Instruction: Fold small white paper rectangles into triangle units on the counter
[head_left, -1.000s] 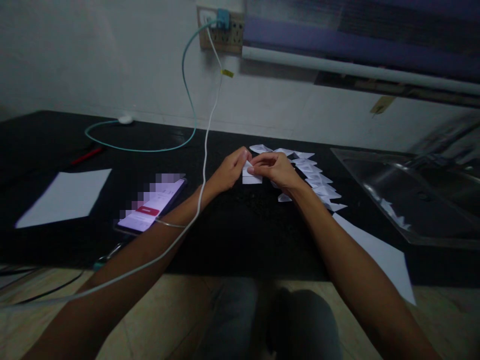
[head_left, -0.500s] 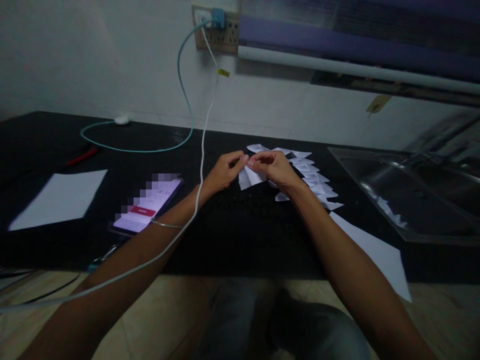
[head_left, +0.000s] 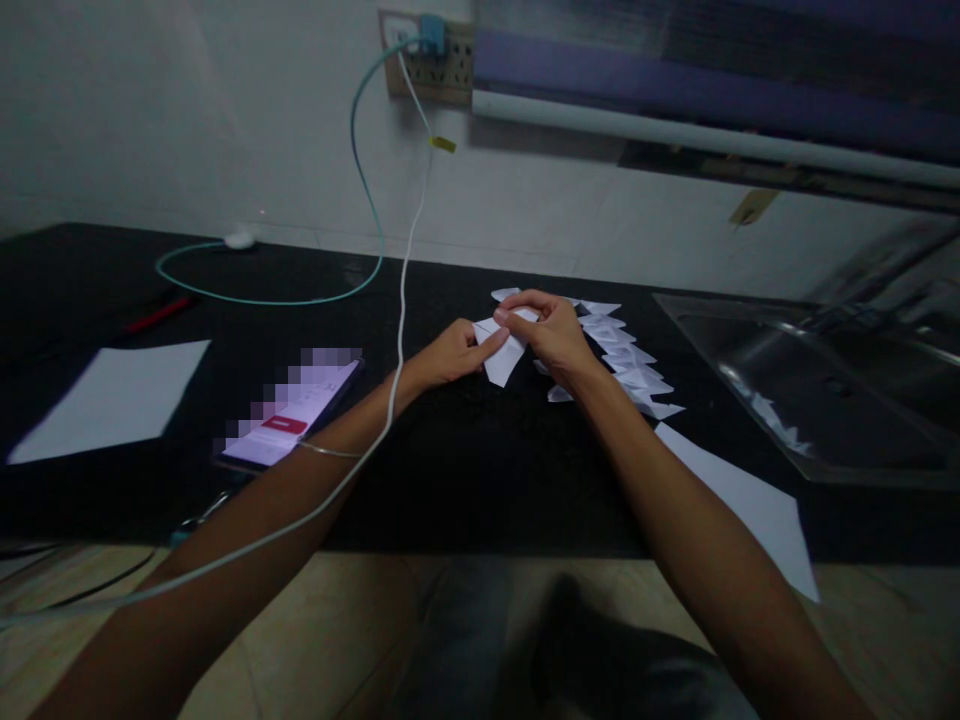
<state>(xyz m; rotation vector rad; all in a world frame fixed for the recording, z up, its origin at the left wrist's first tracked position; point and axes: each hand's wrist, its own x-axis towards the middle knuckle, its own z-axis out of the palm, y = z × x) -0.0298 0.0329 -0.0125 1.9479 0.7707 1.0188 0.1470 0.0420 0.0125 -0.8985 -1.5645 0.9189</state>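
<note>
Between my two hands is a small folded piece of white paper, its lower end narrowing downward. My left hand pinches its left side, thumb on top. My right hand grips the upper right part between thumb and curled fingers. Just behind and to the right of my right hand lie several folded white paper pieces in an overlapping row. My right hand and wrist hide part of them. A white sheet lies beside my right forearm.
To the left lie another white sheet and a lit phone. A white cable runs from the wall socket across my left forearm. A teal cable loops at the back. On the right is a metal sink.
The paper between my hands has turned, and its pointed lower end now faces down. My left thumb has moved lower along its left side; my right fingers have shifted over its upper edge.
</note>
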